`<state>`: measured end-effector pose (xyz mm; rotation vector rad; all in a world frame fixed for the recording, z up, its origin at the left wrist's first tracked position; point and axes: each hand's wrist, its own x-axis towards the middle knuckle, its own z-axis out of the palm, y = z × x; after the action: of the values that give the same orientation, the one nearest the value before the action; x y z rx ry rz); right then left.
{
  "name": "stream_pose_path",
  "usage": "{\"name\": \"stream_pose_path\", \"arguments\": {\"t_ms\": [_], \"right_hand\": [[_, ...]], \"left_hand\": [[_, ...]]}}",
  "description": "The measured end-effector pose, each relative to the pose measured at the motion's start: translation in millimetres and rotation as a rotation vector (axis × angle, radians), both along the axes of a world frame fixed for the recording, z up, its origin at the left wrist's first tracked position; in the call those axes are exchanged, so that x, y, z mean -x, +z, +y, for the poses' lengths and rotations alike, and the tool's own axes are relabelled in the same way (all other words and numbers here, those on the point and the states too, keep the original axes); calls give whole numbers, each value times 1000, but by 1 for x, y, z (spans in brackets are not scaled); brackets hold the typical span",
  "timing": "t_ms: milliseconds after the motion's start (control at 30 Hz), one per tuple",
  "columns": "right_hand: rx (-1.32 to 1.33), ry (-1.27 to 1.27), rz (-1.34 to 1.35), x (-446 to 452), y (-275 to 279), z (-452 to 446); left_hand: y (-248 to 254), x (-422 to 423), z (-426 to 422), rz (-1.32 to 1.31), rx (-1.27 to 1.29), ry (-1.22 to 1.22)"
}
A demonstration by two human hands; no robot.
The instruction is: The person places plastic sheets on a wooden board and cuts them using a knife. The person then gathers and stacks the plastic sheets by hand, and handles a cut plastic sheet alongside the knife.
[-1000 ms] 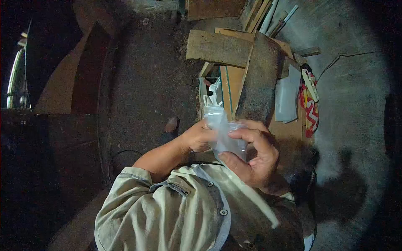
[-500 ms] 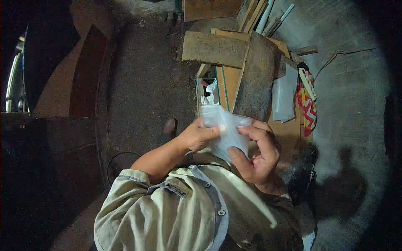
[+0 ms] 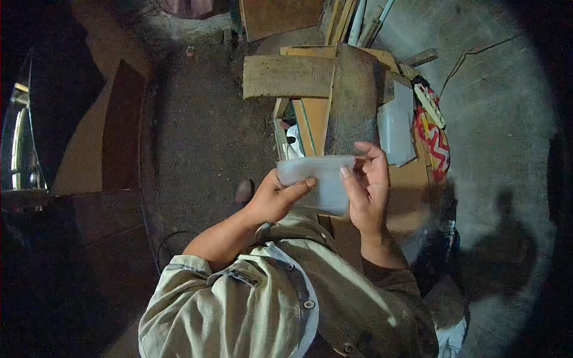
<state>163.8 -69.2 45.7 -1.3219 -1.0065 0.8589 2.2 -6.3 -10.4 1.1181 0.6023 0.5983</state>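
A translucent, whitish plastic bag [image 3: 322, 194], or a thin stack of them, is held up in front of my body, its top edge bent over. My left hand [image 3: 276, 197] grips its left side, thumb pressed flat on the front and fingers hidden behind. At the right edge, my right hand [image 3: 371, 188] pinches the plastic near the top corner with the thumb, while the index finger sticks up and bends. Motion slightly blurs the plastic there. Whether it is one layer or more I cannot tell.
Beyond my hands stands a low bench of wooden boards [image 3: 355, 89]. On its right lie a pile of clear plastic [image 3: 397, 134], a white power strip [image 3: 430, 104] and a red patterned cloth [image 3: 439, 149]. Pipes and slats [image 3: 361, 24] lean behind. Dark floor [image 3: 197, 125] lies left.
The plastic has gone from bunched and creased to flatter and wider, its top folded over. My right hand has turned more upright at the right edge. The view has shifted slightly.
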Motion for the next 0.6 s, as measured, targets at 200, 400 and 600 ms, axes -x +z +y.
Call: {"name": "stream_pose_path", "arguments": {"t_ms": [200, 400, 600], "right_hand": [[102, -36, -84, -9, -38, -6], [147, -19, 25, -49, -47, -6], [118, -12, 145, -101, -81, -9]], "left_hand": [[-17, -21, -1, 57, 47, 11], [-17, -46, -5, 72, 98, 35], [-29, -80, -5, 178, 194, -27]]}}
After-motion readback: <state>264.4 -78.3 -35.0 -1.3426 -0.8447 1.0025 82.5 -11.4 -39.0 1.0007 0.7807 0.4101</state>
